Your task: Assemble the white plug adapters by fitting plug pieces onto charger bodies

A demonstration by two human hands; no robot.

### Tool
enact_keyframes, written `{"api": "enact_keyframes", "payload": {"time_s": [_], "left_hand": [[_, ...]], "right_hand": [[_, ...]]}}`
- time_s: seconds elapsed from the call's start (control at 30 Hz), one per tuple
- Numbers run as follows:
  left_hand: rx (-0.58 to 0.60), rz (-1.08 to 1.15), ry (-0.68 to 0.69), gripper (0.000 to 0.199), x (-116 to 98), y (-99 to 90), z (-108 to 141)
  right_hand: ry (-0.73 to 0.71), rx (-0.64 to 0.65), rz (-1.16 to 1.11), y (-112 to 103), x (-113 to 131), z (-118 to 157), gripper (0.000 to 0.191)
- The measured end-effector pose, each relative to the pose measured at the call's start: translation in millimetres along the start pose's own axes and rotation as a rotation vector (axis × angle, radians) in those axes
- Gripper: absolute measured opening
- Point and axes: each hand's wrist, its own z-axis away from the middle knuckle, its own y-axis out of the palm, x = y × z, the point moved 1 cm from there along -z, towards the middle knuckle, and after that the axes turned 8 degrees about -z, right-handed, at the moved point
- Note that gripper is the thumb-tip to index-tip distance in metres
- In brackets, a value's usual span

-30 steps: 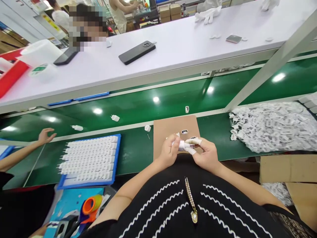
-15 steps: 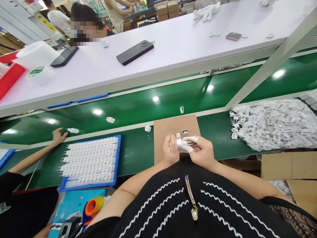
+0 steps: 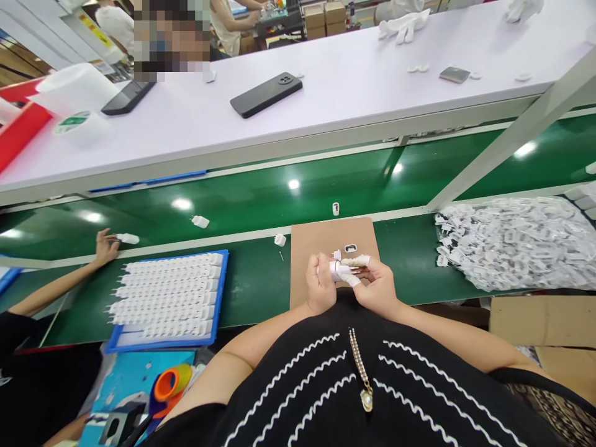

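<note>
My left hand (image 3: 321, 284) is closed around a white charger (image 3: 334, 269) just above the brown board (image 3: 302, 248). On the charger's other end, my right hand (image 3: 378, 284) pinches with thumb and forefinger, both in white finger covers. Thin metal prongs seem to show between the right fingers; their exact contact is too small to tell. A small white plug piece (image 3: 336, 254) shows just behind the left fingers. Beyond the hands lies an open white charger shell (image 3: 351, 248) with a dark inside.
Left is a blue tray (image 3: 222, 292) with rows of white chargers. A co-worker's hand (image 3: 107, 247) touches a charger (image 3: 128, 238) on the green belt (image 3: 251, 205). At right lies a bag of white parts (image 3: 521, 245). A shelf with a phone (image 3: 266, 94) spans the far side.
The chargers on the green belt have shifted left, and the co-worker's hand has moved left with one. My hands keep nearly the same hold on the charger. The view has tilted slightly.
</note>
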Motion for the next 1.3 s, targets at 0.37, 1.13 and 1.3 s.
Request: {"api": "enact_keyframes", "payload": {"time_s": [0.37,1.13,1.3], "left_hand": [[0.172,-0.226,0.235,0.05,-4,-10.9,-1],[0.752,0.286,-0.227,0.053,9,-14.2,-28],[0.839,0.238,-0.08,0.046,-6,-28.6,-33]], "right_hand": [[0.191,0.015,-0.019,-16,-4,0,0.038],[0.169,0.056,-0.046,-26,-8,-27,0.034],[0.04,0.064,0.051,-22,18,-23,0.023]]}}
